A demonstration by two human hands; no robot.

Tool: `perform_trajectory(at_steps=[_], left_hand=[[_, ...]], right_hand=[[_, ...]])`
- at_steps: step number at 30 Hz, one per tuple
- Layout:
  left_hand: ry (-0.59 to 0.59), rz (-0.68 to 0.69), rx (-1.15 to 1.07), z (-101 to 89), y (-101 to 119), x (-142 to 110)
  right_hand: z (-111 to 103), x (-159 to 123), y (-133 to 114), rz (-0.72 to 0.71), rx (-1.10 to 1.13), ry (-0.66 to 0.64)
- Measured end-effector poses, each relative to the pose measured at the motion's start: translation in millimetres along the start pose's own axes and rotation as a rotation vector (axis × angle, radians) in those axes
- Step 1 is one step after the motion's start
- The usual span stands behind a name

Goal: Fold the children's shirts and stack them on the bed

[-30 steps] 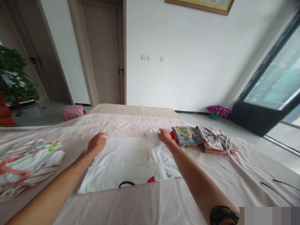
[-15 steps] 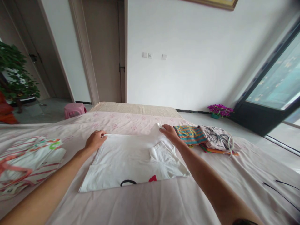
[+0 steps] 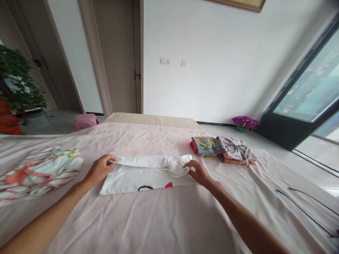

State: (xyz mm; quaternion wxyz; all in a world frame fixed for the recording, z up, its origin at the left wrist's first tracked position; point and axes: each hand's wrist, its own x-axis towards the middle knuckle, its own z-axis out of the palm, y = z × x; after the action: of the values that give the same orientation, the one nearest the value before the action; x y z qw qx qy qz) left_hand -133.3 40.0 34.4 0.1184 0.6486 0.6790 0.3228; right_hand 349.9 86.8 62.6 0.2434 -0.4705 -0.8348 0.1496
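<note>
A white T-shirt (image 3: 137,178) with a black and red print lies on the pale pink bed sheet (image 3: 159,225) in front of me. Its far part is doubled over toward me, forming a raised fold along the top. My left hand (image 3: 100,169) pinches the left end of that folded edge. My right hand (image 3: 198,172) grips the right end, where the cloth is bunched. Both hands are closed on the fabric.
A striped pile of clothes (image 3: 39,171) lies at the left of the bed. Folded colourful clothes (image 3: 222,150) sit at the far right. A black cable (image 3: 304,208) runs over the sheet at right. A pink stool (image 3: 86,121), a plant (image 3: 18,83) and purple flowers (image 3: 245,122) stand beyond.
Both hands took hold of the shirt's far edge, lifted it and drew it toward me, folding the shirt over itself. The visible shirt area has become shorter.
</note>
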Motion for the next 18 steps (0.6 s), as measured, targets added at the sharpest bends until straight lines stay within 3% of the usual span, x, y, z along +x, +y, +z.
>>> perform_trajectory(at_steps=[3,5,8,12,15,18], left_hand=[[0.009,0.011,-0.001,-7.2,8,-3],[-0.041,0.055,0.071,-7.5,9,-9],[-0.114,0.078,0.201,-4.8,7,-19],[-0.121,0.098,0.344,-8.1,11,-23],[-0.104,0.090,0.482,-11.5,29,-25],[-0.048,0.228,0.424,-1.8,61,-32]], right_hand=[[-8,0,2,0.039,0.157,0.077],[-8,-3,6,0.063,0.187,0.024],[-5,-12,10,0.098,0.085,-0.080],[-4,-19,4,-0.067,-0.124,-0.018],[-5,-22,-1,-0.184,-0.147,-0.070],[-4,-24,2,-0.187,-0.072,-0.029]])
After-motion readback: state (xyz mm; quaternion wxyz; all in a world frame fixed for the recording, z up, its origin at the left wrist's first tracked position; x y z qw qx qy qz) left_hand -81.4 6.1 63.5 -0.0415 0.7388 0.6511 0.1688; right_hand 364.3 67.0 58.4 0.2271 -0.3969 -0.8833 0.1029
